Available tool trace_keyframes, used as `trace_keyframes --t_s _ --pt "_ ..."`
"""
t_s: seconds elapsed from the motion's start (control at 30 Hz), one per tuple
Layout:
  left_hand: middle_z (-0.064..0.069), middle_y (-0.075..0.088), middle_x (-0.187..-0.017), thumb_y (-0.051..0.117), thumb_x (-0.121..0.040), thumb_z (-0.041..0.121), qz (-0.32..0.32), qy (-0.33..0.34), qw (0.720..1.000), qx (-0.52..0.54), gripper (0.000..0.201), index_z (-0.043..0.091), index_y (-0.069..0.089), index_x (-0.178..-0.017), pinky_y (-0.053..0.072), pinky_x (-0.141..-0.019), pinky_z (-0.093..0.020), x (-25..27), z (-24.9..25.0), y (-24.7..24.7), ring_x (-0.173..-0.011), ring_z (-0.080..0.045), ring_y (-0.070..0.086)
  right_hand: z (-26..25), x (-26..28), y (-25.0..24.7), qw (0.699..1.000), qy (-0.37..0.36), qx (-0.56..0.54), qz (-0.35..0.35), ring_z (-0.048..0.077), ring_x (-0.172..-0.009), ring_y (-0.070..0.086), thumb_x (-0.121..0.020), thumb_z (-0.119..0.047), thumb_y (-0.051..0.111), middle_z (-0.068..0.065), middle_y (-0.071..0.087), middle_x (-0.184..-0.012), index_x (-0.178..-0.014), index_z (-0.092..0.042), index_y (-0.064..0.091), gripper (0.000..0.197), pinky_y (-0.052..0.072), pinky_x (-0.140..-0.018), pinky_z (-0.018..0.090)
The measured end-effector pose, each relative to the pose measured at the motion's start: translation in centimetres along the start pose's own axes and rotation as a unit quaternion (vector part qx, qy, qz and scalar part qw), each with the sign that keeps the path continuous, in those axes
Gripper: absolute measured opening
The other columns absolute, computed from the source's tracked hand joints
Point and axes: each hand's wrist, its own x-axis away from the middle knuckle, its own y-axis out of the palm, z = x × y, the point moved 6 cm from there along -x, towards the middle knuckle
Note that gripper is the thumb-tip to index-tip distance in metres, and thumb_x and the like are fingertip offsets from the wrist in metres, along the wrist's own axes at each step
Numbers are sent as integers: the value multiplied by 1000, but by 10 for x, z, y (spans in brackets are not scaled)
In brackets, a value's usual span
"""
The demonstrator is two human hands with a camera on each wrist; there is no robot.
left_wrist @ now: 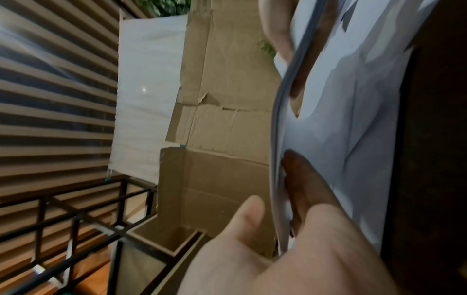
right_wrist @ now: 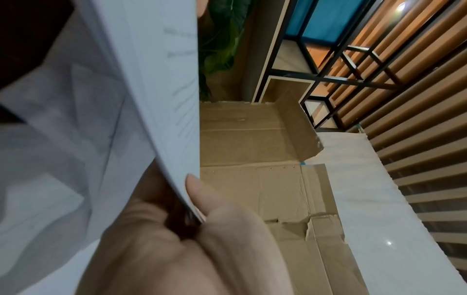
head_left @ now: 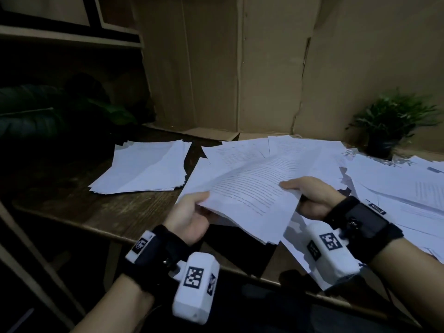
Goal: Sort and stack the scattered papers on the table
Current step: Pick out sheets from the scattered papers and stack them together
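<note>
Two hands, left hand (head_left: 189,216) and right hand (head_left: 310,195), pinch opposite edges of a raised paper sheaf (head_left: 249,195).

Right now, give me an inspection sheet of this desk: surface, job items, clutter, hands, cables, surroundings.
Surface: dark wooden table, partly bare at the left, covered with paper at the right.
Job's things: held bundle of papers, printed lines on top; stack lying at the left, edges uneven; loose sheets spread overlapping at the right.
Clutter: small potted plant at the far right, touching the loose sheets.
Hands: left hand grips the bundle's left edge; right hand grips its right edge, thumb on top.
Cables: nothing seen.
Surroundings: cardboard sheets standing behind the table; dark leafy plant at the left; shelf frame above it.
</note>
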Motion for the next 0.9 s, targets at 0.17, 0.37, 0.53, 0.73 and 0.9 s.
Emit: trace_keyframes --t_s 0.17,0.37,0.53,0.73,0.9 --pt "-23 63 -125 47 -94 50 -59 -59 993 78 63 -5 55 -124 60 -73 -51 12 38 -14 -106 -39 67 -1 12 -16 998 26 23 -57 34 -92 74 -102 0 42 20 71 -118 -120 3 65 30 62 -65 39" --pt "-13 65 -128 52 -91 54 -85 -136 975 -156 61 8 63 -129 56 -91 -40 15 37 3 -108 -30 67 -12 20 -5 980 -62 149 -116 28 -107 70 -97 9 46 11 70 -124 -126 -7 62 36 58 -84 36" --pt "9 52 -136 71 -86 7 -24 82 956 -279 78 22 29 -150 56 -85 -30 -1 53 5 -114 -16 63 -20 29 -4 970 -95 188 -120 27 -102 72 -98 6 49 6 73 -118 -125 -12 61 35 61 -76 33" --pt "-12 63 -132 61 -91 -1 -42 134 951 -276 52 3 45 -140 55 -93 -37 -9 51 -3 -113 -25 66 -20 30 -5 968 -141 167 -120 27 -108 70 -97 4 51 5 71 -123 -129 -14 60 38 60 -84 35" --pt "-3 64 -131 39 -104 5 -83 125 954 -260 38 14 50 -138 55 -91 -33 -3 52 5 -117 -21 64 -18 25 -3 963 -149 192 -115 24 -106 71 -99 3 50 3 72 -122 -129 -15 59 37 60 -81 31"
